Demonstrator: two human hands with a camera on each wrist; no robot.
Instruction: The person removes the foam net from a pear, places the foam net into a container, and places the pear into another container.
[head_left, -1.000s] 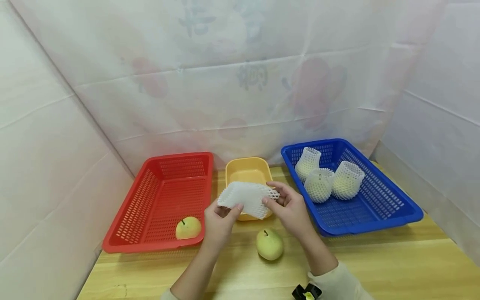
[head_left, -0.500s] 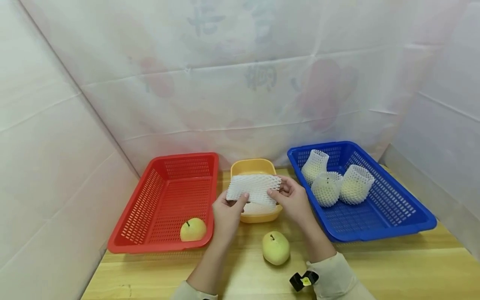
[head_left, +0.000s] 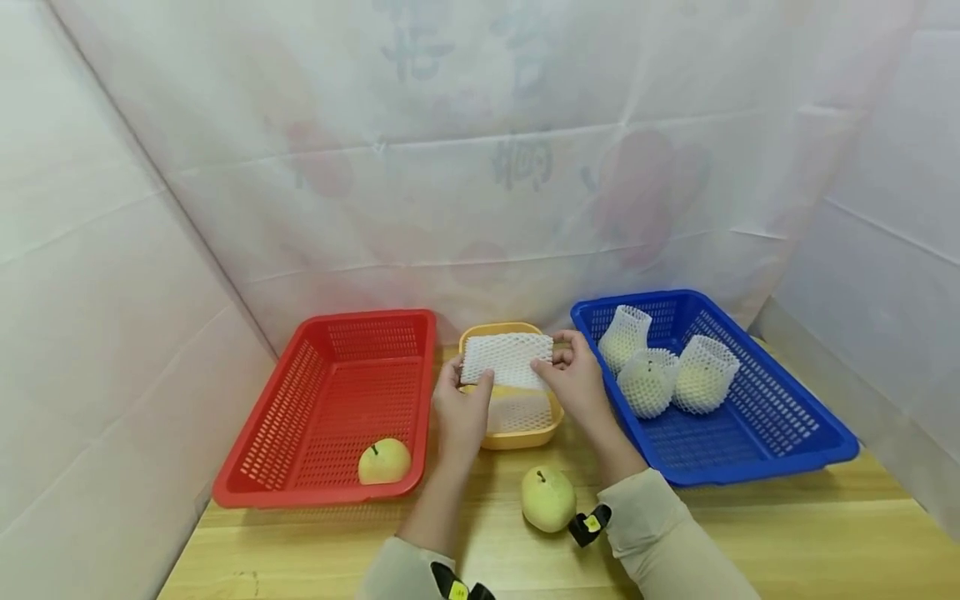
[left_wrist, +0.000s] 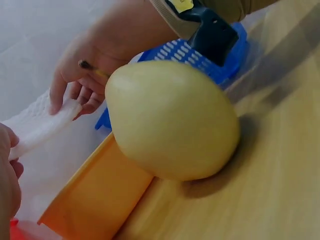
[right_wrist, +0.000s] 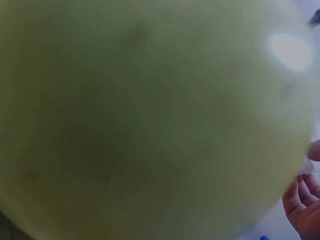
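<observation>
Stretched between both hands is a white foam fruit net [head_left: 508,358], lying flat over the yellow bin [head_left: 525,439]. My left hand [head_left: 461,412] pinches its left end, thumb on the near face. The right hand [head_left: 573,379] pinches the right end the same way. On the table below the hands stands a yellow-green pear [head_left: 549,500], close beside the right cuff. That pear [left_wrist: 172,120] looms large in the left wrist view, and in the right wrist view the pear [right_wrist: 150,120] hides nearly everything. More white netting [head_left: 517,412] lies in the bin.
A red basket [head_left: 225,492] on the left holds one bare pear [head_left: 385,462] in its near right corner. On the right, a blue basket [head_left: 750,467] holds 3 pears in foam nets [head_left: 648,385]. A white cloth [head_left: 480,217] hangs behind the table.
Both hands have moved slightly away over the bin, and the net has gone from slanted and folded to flat and level. The right cuff now sits closer to the pear.
</observation>
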